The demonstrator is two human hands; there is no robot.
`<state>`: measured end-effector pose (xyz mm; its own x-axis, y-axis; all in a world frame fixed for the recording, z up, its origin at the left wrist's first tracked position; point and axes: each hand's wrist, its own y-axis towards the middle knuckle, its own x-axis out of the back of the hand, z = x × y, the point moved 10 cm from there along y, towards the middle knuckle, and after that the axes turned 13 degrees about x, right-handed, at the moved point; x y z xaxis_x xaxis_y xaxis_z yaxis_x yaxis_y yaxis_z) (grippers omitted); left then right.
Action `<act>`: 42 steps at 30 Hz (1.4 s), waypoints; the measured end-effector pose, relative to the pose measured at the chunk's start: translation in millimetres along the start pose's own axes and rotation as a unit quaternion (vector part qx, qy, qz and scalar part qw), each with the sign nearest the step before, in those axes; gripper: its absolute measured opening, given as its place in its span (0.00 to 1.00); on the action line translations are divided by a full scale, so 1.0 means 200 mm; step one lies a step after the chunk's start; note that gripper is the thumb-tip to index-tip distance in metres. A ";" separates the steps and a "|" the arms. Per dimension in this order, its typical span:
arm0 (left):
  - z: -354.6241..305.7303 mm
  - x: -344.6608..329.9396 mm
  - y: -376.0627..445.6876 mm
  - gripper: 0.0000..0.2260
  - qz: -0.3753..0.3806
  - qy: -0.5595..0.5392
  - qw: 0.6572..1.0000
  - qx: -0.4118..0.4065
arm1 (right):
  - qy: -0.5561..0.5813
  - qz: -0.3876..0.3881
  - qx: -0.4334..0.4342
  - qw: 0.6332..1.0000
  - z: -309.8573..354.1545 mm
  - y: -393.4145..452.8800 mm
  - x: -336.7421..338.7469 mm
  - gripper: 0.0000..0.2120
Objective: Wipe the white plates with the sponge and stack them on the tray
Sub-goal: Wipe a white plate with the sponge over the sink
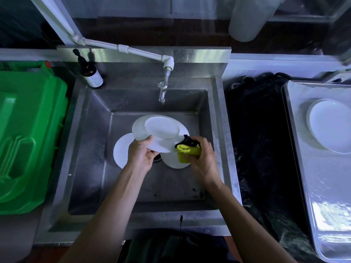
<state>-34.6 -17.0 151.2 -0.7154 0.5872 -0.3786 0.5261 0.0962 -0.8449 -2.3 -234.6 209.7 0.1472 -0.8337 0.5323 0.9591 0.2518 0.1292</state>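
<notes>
Wiping a round white plate [161, 132] over the steel sink [212, 103]

My left hand [141, 153] grips the plate's near rim, fingers curled under it; my right hand [202, 158] clamps the yellow and black sponge [188, 149] against its right edge. Two more white plates [121, 149] lie in the basin below, and wiped white plates [330, 124] sit on the metal tray [322, 196] to the right

White plates [161, 130], yellow-and-black sponge [188, 148], green bin [32, 130], silver tray [322, 186], brown bottle [89, 71]
</notes>
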 end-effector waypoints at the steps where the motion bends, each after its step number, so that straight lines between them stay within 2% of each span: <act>1: 0.00 0.01 0.00 0.17 -0.003 0.005 1.000 -0.005 | 0.039 -0.003 -0.036 0.999 -0.03 0.00 0.00 0.28; 4: 0.01 0.02 -0.01 0.18 -0.008 0.025 1.000 -0.011 | 0.074 0.001 -0.066 0.995 -0.02 0.02 -0.02 0.27; 10: 0.05 -0.02 -0.04 0.16 -0.002 0.081 0.997 -0.018 | 0.025 0.025 0.044 0.998 0.16 0.10 -0.09 0.25; 12: 0.05 -0.03 -0.05 0.16 0.006 0.084 0.996 -0.021 | 0.012 0.029 0.053 0.998 0.17 0.10 -0.11 0.26; 15: 0.05 -0.03 -0.05 0.16 0.012 0.077 0.997 -0.015 | 0.008 0.019 0.042 0.999 0.18 0.10 -0.13 0.24; 18: 0.07 -0.01 -0.05 0.17 0.017 0.052 0.998 -0.002 | -0.075 0.011 0.098 0.992 0.25 0.09 -0.15 0.18; 21: 0.06 -0.01 -0.06 0.18 0.018 0.031 0.999 -0.016 | -0.150 0.017 0.113 0.982 0.31 0.07 -0.19 0.19; 28: 0.01 0.01 -0.04 0.16 0.022 -0.002 1.000 -0.012 | -0.168 0.035 0.131 0.976 0.38 -0.02 -0.26 0.20; 31: 0.00 0.01 -0.04 0.15 0.034 0.018 0.999 -0.019 | -0.148 0.027 0.097 0.984 0.33 -0.04 -0.25 0.20; 36: -0.01 0.02 -0.05 0.13 0.060 0.036 0.997 -0.024 | -0.076 -0.008 -0.010 0.997 0.15 0.00 -0.16 0.19; 39: 0.00 0.03 -0.05 0.15 0.081 0.073 0.994 -0.024 | -0.035 -0.028 -0.071 0.996 0.04 0.03 -0.12 0.18; 42: 0.01 0.05 -0.06 0.19 0.100 0.119 0.988 -0.024 | -0.028 -0.017 -0.094 0.995 -0.02 0.06 -0.13 0.18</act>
<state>-48.7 -14.1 156.6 -0.4705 0.7696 -0.4318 0.6713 -0.0055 -0.7412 5.6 -212.6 194.6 0.1047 -0.8104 0.5764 0.9924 0.1230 -0.0074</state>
